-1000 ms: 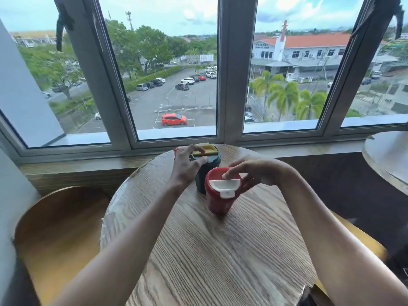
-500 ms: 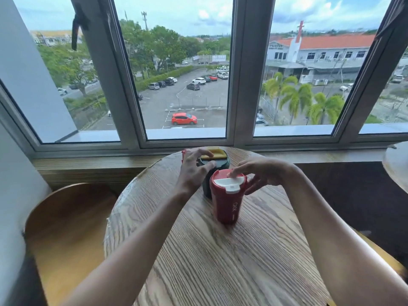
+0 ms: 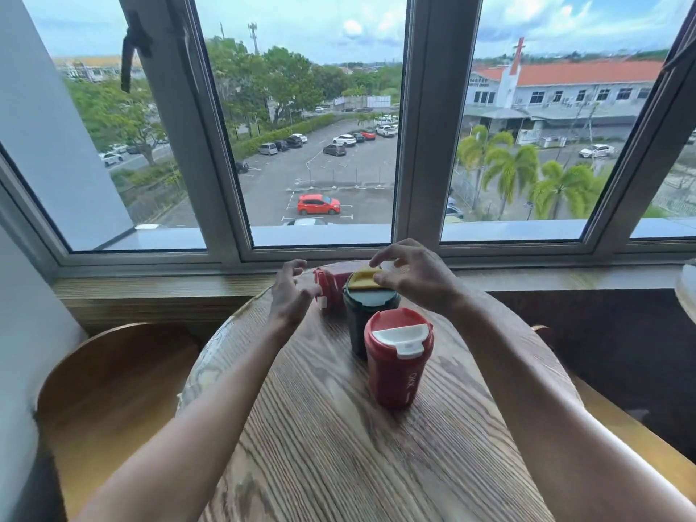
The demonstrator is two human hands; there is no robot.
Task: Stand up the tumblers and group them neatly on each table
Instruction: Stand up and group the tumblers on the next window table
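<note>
A red tumbler with a white lid stands upright near the middle of the round wooden table. Right behind it stands a dark green tumbler with a yellow lid. A second red tumbler lies on its side at the table's far edge, lid toward the left. My left hand hovers with fingers spread just left of the lying tumbler. My right hand hangs over the green tumbler's lid, fingers apart, holding nothing.
A wooden window ledge and large windows run right behind the table. A round wooden chair seat is at the left and another seat at the right. The edge of a second table shows at far right.
My right hand let go of the upright red tumbler and moved back over the green one. My left hand left the green tumbler and reached toward the lying red tumbler.
</note>
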